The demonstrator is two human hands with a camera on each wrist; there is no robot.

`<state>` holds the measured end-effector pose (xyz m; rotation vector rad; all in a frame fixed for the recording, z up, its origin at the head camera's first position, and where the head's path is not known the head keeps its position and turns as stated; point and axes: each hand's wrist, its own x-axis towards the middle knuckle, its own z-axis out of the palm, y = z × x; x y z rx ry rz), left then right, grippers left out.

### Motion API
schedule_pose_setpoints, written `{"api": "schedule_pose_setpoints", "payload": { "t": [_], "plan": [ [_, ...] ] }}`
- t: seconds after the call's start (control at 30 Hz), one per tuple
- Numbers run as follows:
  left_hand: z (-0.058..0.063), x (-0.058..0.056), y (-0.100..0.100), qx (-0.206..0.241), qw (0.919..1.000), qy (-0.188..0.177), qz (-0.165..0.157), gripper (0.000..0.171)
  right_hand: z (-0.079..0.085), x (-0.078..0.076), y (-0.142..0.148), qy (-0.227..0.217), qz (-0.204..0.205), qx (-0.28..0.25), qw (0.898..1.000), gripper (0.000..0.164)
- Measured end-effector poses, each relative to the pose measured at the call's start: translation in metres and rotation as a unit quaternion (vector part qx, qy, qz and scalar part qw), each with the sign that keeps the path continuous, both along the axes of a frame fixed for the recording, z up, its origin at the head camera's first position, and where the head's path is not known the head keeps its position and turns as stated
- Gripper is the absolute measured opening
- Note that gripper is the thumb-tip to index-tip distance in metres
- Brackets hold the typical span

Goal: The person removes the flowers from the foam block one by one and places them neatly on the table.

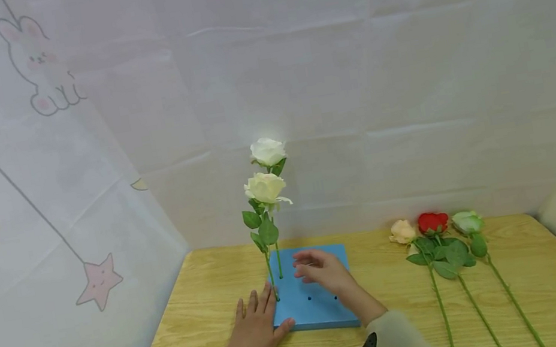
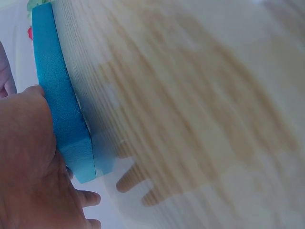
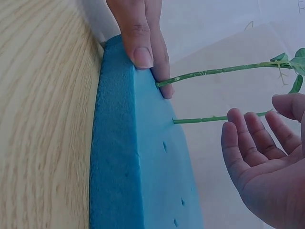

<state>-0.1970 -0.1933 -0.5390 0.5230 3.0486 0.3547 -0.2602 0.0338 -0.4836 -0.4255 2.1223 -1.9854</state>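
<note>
A blue foam board (image 1: pixel 321 310) with small holes lies on the table. Two roses stand upright in its left side: a white rose (image 1: pixel 268 151) at the back and a cream rose (image 1: pixel 265 187) in front. My left hand (image 1: pixel 255 330) rests at the board's left edge with fingers spread, its thumb on the front left corner in the right wrist view. Above the board hovers my right hand (image 1: pixel 324 272), fingers loosely bent and nothing between them. In the right wrist view, the right hand (image 3: pixel 267 162) is beside the green stems (image 3: pixel 188 120), which enter the board.
On the table's right side lie a peach rose (image 1: pixel 403 231), a red rose (image 1: pixel 432 222) and a pale green-white rose (image 1: pixel 468 222), stems toward the front. The wooden table (image 1: pixel 196 314) meets a pale curtain (image 1: pixel 326 99) behind it.
</note>
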Motion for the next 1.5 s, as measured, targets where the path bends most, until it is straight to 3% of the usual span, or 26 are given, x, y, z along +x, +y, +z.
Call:
{"api": "schedule_pose_setpoints", "payload": {
  "t": [0.4,0.7,1.5],
  "plan": [
    [0.001,0.001,0.000,0.008,0.9999,0.014,-0.004,0.087,0.000,-0.004,-0.021,-0.013,0.005,-0.023,1.000,0.044],
    [0.005,0.002,0.002,-0.002,1.0000,-0.001,0.002,0.086,-0.005,-0.006,-0.033,-0.025,-0.008,-0.019,0.999,0.041],
    [0.004,0.000,0.000,-0.007,0.9999,-0.008,-0.006,0.085,-0.010,-0.008,-0.056,-0.015,0.023,-0.039,0.999,0.044]
  ]
}}
